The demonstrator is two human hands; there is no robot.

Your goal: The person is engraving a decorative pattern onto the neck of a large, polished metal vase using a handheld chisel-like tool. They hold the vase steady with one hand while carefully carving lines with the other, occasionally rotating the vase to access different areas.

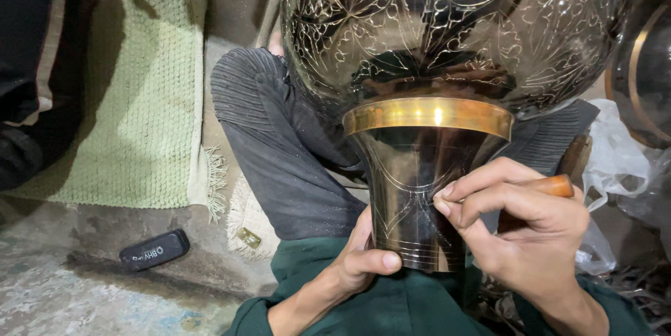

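A large dark metal vase (454, 35) with fine engraved gold line patterns lies across my lap, its flared neck (412, 196) pointing toward me below a polished brass band (428, 113). My left hand (360, 259) grips the rim of the neck from the left, thumb lying along its lower edge. My right hand (521, 227) is shut on a wooden-handled engraving tool (556, 185), fingertips pressed against the neck's surface; the tool's tip is hidden behind my fingers.
A green woven mat (140, 84) lies at left, with another person's dark-clothed leg (35, 77) on its far edge. A small black rectangular object (154, 248) rests on the concrete floor. Plastic bags (618, 161) and another dark vessel (646, 70) are at right.
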